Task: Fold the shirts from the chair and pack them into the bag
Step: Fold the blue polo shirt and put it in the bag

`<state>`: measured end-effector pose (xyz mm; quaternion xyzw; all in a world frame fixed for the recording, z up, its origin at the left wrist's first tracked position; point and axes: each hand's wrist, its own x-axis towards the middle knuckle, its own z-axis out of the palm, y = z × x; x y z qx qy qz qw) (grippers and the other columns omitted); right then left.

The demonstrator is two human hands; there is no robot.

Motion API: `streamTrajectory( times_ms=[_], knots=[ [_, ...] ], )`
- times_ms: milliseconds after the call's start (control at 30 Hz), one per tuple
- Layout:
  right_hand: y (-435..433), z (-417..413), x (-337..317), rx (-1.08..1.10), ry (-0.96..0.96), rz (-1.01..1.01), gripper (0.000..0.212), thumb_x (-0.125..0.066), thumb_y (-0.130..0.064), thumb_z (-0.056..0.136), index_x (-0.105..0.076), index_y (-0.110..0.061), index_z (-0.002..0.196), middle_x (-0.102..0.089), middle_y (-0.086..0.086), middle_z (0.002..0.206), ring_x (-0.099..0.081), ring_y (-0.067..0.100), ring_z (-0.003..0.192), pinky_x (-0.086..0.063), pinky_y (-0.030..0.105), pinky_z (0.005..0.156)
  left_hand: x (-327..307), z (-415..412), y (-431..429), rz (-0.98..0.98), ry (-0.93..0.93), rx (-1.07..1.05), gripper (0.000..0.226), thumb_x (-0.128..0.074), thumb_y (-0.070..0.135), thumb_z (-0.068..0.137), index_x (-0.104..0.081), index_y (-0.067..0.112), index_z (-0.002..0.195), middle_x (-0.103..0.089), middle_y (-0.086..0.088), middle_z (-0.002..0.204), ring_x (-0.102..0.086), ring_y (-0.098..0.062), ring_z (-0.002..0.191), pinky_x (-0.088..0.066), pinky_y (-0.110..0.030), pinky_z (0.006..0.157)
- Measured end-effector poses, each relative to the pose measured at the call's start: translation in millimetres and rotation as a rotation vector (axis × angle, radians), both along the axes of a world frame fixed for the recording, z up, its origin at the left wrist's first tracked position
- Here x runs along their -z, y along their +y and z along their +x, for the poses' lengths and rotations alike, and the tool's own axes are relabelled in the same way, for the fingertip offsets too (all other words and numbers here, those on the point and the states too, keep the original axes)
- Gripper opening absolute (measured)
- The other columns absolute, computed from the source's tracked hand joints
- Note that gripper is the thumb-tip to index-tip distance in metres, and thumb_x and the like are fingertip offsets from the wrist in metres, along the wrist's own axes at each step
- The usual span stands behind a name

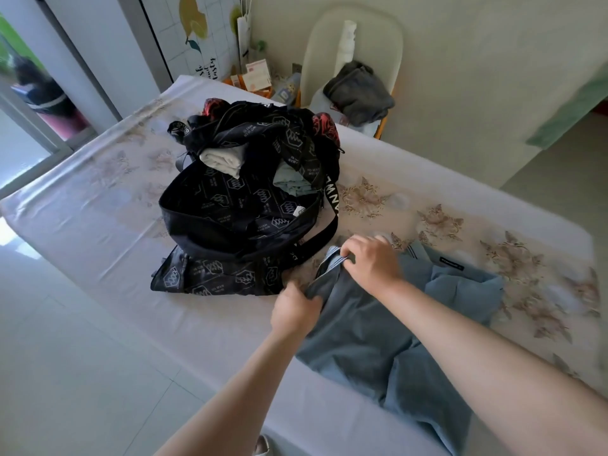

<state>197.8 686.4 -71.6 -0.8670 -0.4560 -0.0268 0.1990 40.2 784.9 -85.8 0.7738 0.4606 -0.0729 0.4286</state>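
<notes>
A grey-blue shirt point(388, 340) lies spread on the table point(98, 225) in front of me, its collar toward the bag. My left hand point(292, 311) grips the edge of its sleeve. My right hand point(371, 261) pinches the striped sleeve cuff just above. The black patterned bag point(237, 209) stands open left of the shirt, with a folded white shirt point(220, 161) and a pale blue one point(292, 184) inside. On the white chair point(368, 37) beyond the table lies a dark grey shirt point(358, 93).
A floral cloth covers the table. Boxes and a paper bag point(245, 34) stand by the wall behind the table's far end. The tiled floor point(65, 373) runs along the left, with a glass door at far left.
</notes>
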Motion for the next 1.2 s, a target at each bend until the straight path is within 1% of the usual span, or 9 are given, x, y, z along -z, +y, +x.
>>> streamTrajectory(
  times_ms=[167,300,400,533,633,800,900,1033,1200],
  knots=[
    [-52,14,-1,0.062,0.012,0.008,0.019,-0.077,-0.004,0.071,-0.078,-0.018,0.083,-0.074,-0.006,0.087,-0.067,0.019,0.081,-0.04,0.028,0.079,-12,14,-2,0.032,-0.039,0.13,0.022,-0.056,0.024,0.081,-0.07,0.018,0.097,-0.071,-0.004,0.097,-0.065,-0.028,0.093,-0.055,-0.033,0.081],
    [-93,9,10,0.113,-0.001,-0.364,0.024,-0.056,-0.029,0.077,-0.079,-0.025,0.081,-0.073,-0.009,0.089,-0.062,0.022,0.086,-0.039,0.037,0.085,-14,13,-8,0.098,-0.171,0.253,0.014,-0.057,0.011,0.081,-0.06,0.025,0.079,-0.064,0.005,0.087,-0.059,-0.018,0.084,-0.044,-0.023,0.07],
    [-89,0,11,0.239,0.015,-0.415,0.026,-0.051,-0.041,0.081,-0.069,-0.024,0.071,-0.065,-0.006,0.088,-0.056,0.022,0.087,-0.039,0.039,0.085,1,5,-13,0.124,-0.195,0.404,0.019,-0.057,0.007,0.081,-0.06,0.024,0.089,-0.056,0.003,0.101,-0.056,-0.019,0.095,-0.036,-0.016,0.074],
    [-53,-11,12,0.081,0.003,-0.354,0.032,-0.063,-0.021,0.082,-0.053,-0.023,0.112,-0.051,0.002,0.116,-0.053,0.026,0.102,-0.043,0.041,0.086,3,6,-15,-0.013,-0.2,0.179,0.039,-0.068,0.016,0.084,-0.053,0.024,0.12,-0.063,0.008,0.09,-0.059,-0.013,0.081,-0.041,-0.016,0.066],
    [-35,-10,18,0.063,-0.025,-0.446,0.039,-0.054,-0.002,0.084,-0.057,-0.025,0.116,-0.061,0.0,0.106,-0.057,0.027,0.1,-0.034,0.039,0.086,-3,9,-8,0.072,-0.285,0.12,0.028,-0.071,0.011,0.079,-0.07,0.026,0.103,-0.061,0.015,0.078,-0.059,-0.008,0.077,-0.037,-0.004,0.062],
    [-48,12,14,-0.045,0.036,-0.126,0.037,-0.055,0.019,0.065,-0.06,-0.016,0.075,-0.052,0.0,0.079,-0.054,0.027,0.071,-0.029,0.033,0.07,-7,-9,-6,0.185,-0.34,0.587,0.024,-0.069,0.01,0.075,-0.07,0.033,0.084,-0.06,0.018,0.085,-0.057,-0.001,0.081,-0.048,-0.015,0.073],
    [-69,16,10,-0.229,0.058,-0.489,0.032,-0.055,0.006,0.074,-0.067,-0.023,0.08,-0.046,-0.003,0.088,-0.052,0.023,0.087,-0.035,0.034,0.078,-5,-16,-17,-0.077,-0.123,0.845,0.013,-0.069,0.018,0.081,-0.074,0.027,0.089,-0.066,0.018,0.085,-0.064,-0.002,0.081,-0.051,-0.014,0.074],
    [-70,20,2,-0.128,0.019,-0.684,0.033,-0.045,-0.026,0.083,-0.076,-0.026,0.093,-0.059,-0.001,0.1,-0.05,0.022,0.1,-0.033,0.038,0.093,9,-13,-18,0.145,-0.231,0.607,0.012,-0.061,0.02,0.091,-0.071,0.021,0.098,-0.066,0.003,0.098,-0.063,-0.016,0.086,-0.052,-0.029,0.078],
    [-27,8,0,-0.316,-0.118,-0.445,0.051,-0.045,0.008,0.08,-0.064,-0.018,0.12,-0.051,0.008,0.129,-0.048,0.03,0.118,-0.039,0.046,0.1,11,-10,-16,0.181,0.035,0.565,0.029,-0.055,0.019,0.092,-0.055,0.014,0.12,-0.06,-0.008,0.111,-0.059,-0.028,0.102,-0.047,-0.032,0.081]
  ],
)
